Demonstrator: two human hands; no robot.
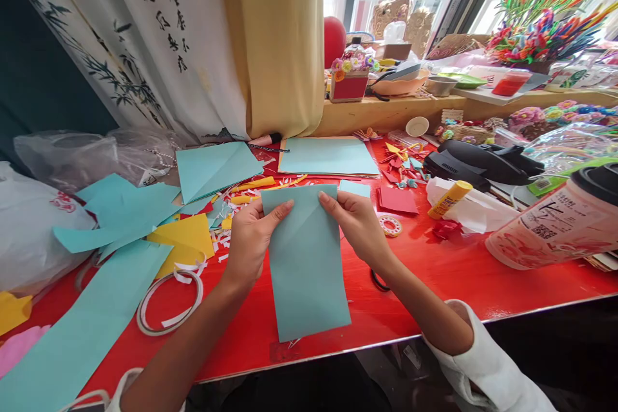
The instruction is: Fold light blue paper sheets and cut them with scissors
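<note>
A rectangular sheet of light blue paper [309, 264] is held up over the front of the red table, its long side running toward me. My left hand [251, 235] pinches its far left corner, thumb on top and fingers behind. At the far right corner, my right hand [357, 222] grips it the same way. Faint crease lines cross the upper part of the sheet. Behind it lie a small blue paper piece [355, 188] and a stack of red paper squares [396, 200]. Below my right wrist, a dark ring-shaped handle [379, 280] is partly hidden.
Left of me lie blue paper strips [82, 315], yellow paper [186, 241] and a tape roll [170, 302]. Blue sheets [331, 156] are stacked at the back. On the right are a glue stick [450, 199], a black case [483, 161] and a tilted drink cup [555, 222].
</note>
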